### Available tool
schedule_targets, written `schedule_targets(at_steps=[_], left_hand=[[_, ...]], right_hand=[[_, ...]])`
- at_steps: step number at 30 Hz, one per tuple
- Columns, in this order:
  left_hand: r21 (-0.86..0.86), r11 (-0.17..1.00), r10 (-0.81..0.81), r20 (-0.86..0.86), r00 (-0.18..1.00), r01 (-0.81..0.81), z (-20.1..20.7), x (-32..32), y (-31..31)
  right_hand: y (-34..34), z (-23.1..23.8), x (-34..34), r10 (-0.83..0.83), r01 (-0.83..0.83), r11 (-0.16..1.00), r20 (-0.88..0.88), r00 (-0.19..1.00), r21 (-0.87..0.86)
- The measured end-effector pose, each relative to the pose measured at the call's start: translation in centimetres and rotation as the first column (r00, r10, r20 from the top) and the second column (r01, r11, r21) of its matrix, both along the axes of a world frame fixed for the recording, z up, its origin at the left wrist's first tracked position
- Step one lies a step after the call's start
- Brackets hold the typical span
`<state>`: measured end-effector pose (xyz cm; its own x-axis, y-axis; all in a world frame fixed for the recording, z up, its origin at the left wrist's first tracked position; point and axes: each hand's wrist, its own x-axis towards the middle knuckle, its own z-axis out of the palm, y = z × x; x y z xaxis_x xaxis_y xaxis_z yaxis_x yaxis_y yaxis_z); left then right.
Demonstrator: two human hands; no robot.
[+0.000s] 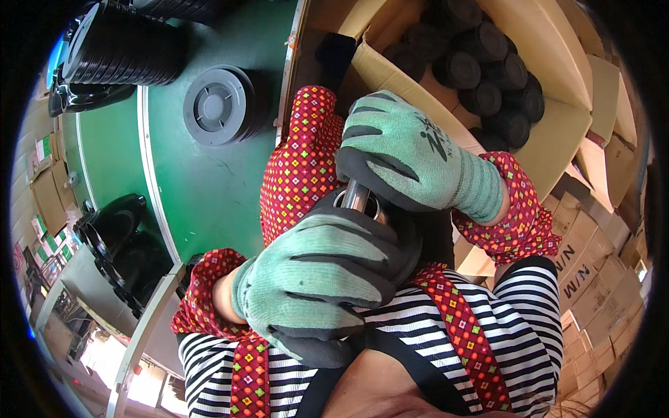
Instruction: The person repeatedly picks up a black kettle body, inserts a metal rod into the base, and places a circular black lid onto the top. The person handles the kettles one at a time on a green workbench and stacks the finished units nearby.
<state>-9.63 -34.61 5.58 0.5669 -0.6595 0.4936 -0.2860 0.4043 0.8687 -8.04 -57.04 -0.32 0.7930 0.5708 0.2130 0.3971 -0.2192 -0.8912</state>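
Metal rod [357, 197] is slanting into a black round part [410, 245], right hand [408, 150] clenching the rod's upper end. Left hand [320, 279] is clasping the part just below; grey discs [214, 106] are lying left of the grip.

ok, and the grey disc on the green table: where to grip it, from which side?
Probably the disc by its rim, thumb and fingers on opposite edges, from above right: it lies flat on the table, its round edge uncovered, with the black stack to its left.
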Motion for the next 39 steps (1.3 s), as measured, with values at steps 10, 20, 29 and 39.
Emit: schedule_targets(at_steps=[10, 20, 29, 39], left_hand=[[0.383, 0.896, -0.218, -0.063, 0.974, 0.225, 3.0, -0.3, -0.7], [0.127, 0.908, -0.382, -0.140, 0.914, 0.399, 1.0, 2.9, 2.7], [0.932, 0.336, -0.067, 0.170, 0.983, -0.138, 13.2, -0.3, -1.4], [0.998, -0.069, -0.055, -0.005, 0.998, 0.001, 7.1, 2.0, -1.1]], right_hand=[[1.5, -2.5, -3.4, -0.247, 0.263, 0.937, -0.095, 0.964, 0.229], [-1.1, 1.5, -1.8, 0.040, -0.042, 0.996, -0.019, 0.999, -0.085], [0.6, 2.6, 1.4, 0.192, -0.196, 0.981, 0.217, 0.957, -0.002], [1.9, 1.5, -2.4, -0.091, 0.106, 0.972, 0.077, 0.993, -0.210]])
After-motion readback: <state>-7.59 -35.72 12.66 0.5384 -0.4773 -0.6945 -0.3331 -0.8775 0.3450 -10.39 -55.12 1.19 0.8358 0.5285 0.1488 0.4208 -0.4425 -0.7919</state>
